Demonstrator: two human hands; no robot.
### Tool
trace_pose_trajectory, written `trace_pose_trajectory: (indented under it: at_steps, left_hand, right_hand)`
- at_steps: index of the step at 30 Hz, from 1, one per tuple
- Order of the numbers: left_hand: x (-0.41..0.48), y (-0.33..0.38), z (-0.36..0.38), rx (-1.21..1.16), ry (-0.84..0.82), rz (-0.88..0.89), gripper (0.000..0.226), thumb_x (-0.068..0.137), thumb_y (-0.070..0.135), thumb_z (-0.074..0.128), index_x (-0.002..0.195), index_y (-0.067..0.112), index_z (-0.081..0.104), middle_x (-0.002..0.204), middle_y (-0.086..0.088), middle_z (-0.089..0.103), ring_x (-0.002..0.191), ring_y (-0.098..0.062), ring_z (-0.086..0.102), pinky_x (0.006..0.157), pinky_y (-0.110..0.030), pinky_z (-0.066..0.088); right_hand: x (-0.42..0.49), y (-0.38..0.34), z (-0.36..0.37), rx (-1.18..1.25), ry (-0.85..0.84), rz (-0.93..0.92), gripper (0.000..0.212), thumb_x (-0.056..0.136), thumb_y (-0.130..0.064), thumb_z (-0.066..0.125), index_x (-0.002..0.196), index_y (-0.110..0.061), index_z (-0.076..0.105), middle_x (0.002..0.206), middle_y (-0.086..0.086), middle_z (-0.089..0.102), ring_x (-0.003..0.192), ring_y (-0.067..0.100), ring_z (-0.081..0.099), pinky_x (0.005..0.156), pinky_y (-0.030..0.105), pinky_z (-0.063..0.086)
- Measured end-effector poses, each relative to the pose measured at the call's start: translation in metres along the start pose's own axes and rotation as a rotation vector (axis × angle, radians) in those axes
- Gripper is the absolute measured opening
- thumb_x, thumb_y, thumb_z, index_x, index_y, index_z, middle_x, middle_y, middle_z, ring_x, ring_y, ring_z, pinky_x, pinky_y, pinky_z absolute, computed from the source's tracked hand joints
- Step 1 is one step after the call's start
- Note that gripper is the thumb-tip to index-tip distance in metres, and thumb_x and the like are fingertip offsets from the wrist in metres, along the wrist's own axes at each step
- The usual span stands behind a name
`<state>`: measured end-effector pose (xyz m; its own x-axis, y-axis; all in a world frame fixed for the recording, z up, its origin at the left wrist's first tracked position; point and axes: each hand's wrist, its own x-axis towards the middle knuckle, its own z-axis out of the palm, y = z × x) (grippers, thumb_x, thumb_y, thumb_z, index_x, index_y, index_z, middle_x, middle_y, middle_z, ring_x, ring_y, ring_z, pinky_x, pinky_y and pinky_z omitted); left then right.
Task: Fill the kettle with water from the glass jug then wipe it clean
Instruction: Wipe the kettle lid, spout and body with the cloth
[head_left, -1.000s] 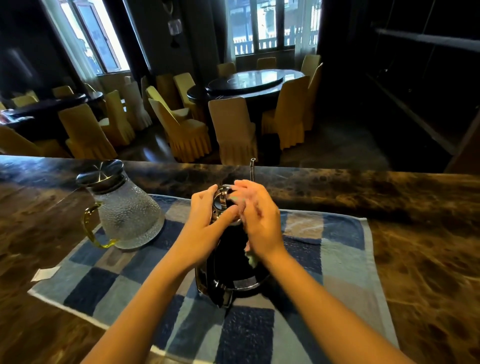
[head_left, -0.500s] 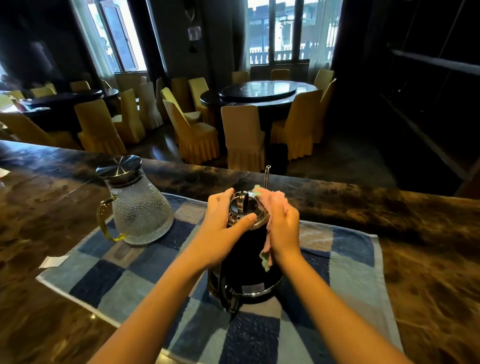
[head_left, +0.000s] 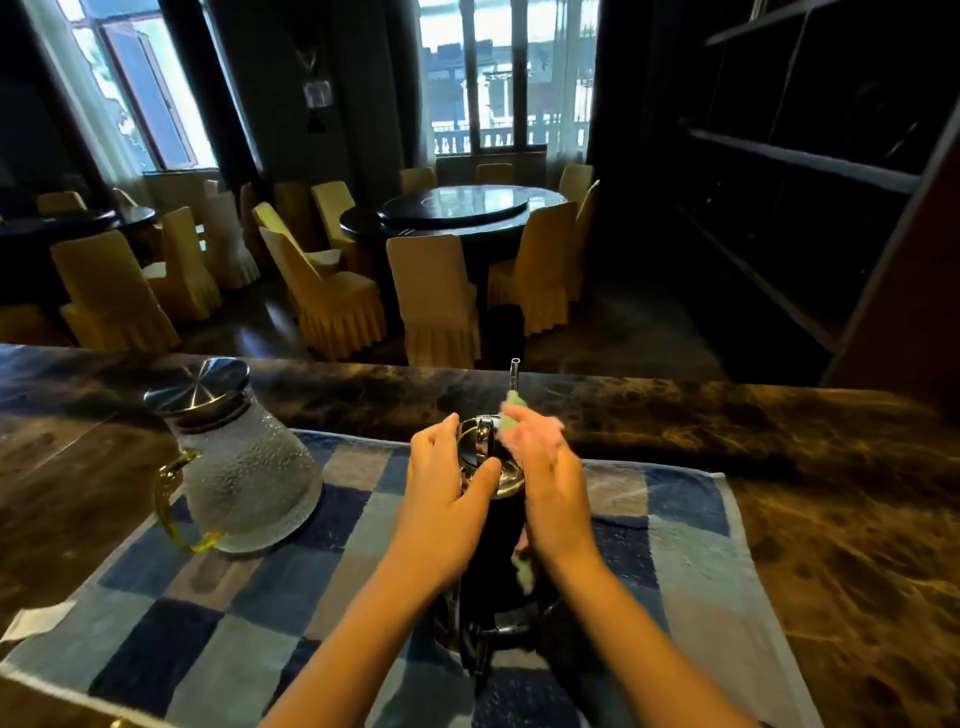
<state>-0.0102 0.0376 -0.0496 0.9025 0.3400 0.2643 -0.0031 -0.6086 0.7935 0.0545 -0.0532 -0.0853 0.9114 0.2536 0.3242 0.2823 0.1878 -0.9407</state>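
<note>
The black kettle (head_left: 493, 561) with a shiny steel lid (head_left: 475, 441) stands upright on a blue checked towel (head_left: 675, 545). My left hand (head_left: 441, 488) grips the kettle's top from the left, thumb lying across the lid. My right hand (head_left: 550, 483) presses a pink and green cloth (head_left: 524, 574) against the kettle's right side with fairly straight fingers. The cloth peeks out past the fingertips and below the wrist. The textured glass jug (head_left: 244, 478), with a steel lid and a yellow handle, stands on the towel to the left, apart from both hands.
The towel lies on a dark marble counter (head_left: 831, 493). A thin tube (head_left: 515, 371) rises behind the kettle. A white paper scrap (head_left: 36, 621) sits by the towel's left edge. Beyond the counter are round tables and covered chairs.
My right hand has slid with the cloth from the lid's front round to the kettle's right side and straightened its fingers. My left hand stays on the lid.
</note>
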Motion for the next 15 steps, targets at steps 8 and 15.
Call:
trace_pose_trajectory:
  at_steps: [8,15]
  left_hand:
    - [0.0,-0.003,-0.004,0.076,-0.017,0.016,0.068,0.092,0.037,0.049,0.146,0.017,0.013,0.149,0.0,0.021,0.137,-0.016,0.026,0.114,-0.04,0.027]
    - [0.031,-0.002,-0.047,-0.477,-0.069,-0.104,0.058,0.089,0.026,0.058,0.139,0.016,0.032,0.137,-0.004,0.045,0.102,0.002,0.051,0.081,-0.005,0.042]
  right_hand:
    - [0.06,-0.012,-0.007,0.165,-0.147,0.542,0.028,0.096,-0.017,0.04,0.091,-0.011,0.067,0.089,0.004,0.071,0.082,0.014,0.066,0.078,0.023,0.053]
    - [0.063,-0.068,-0.019,0.676,-0.038,0.447,0.039,0.093,-0.046,0.049,0.096,-0.013,0.071,0.116,0.01,0.069,0.098,0.015,0.065,0.088,0.035,0.049]
